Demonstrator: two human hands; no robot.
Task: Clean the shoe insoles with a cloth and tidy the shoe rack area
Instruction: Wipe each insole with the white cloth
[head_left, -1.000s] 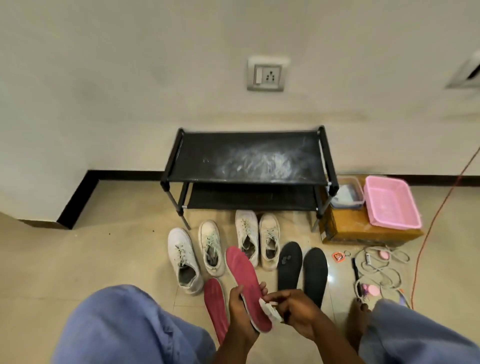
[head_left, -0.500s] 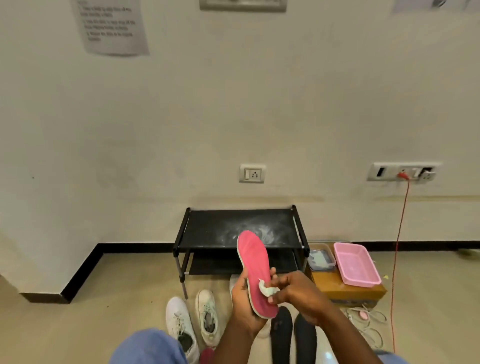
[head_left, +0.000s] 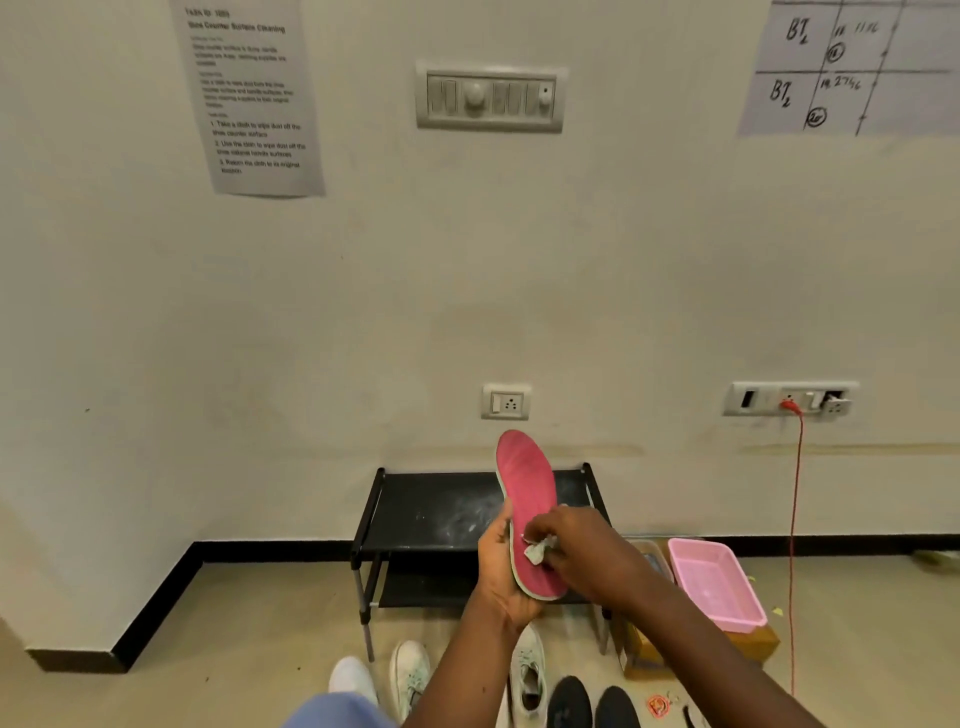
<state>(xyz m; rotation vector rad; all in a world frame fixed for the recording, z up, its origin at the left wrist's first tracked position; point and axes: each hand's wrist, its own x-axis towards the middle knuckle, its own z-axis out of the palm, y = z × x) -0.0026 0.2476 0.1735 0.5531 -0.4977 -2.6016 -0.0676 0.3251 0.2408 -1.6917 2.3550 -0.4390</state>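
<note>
The left hand (head_left: 500, 577) holds a pink pale-edged shoe insole (head_left: 524, 480) upright by its heel end, grip curled round its edge, in front of the black two-tier shoe rack (head_left: 431, 512); the right hand (head_left: 584, 548), grip clenched, pinches a small crumpled white cloth (head_left: 537, 552) against the insole's face; white lace-up sneakers (head_left: 410, 675) and black insoles (head_left: 569, 704) lie on the beige floor (head_left: 234, 649) below; a pink plastic tray (head_left: 719, 587) sits on a brown box (head_left: 644, 649) beside the rack.

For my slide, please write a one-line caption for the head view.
Left hand holds a pink insole upright; right hand presses a cloth on it, in front of a black rack.
</note>
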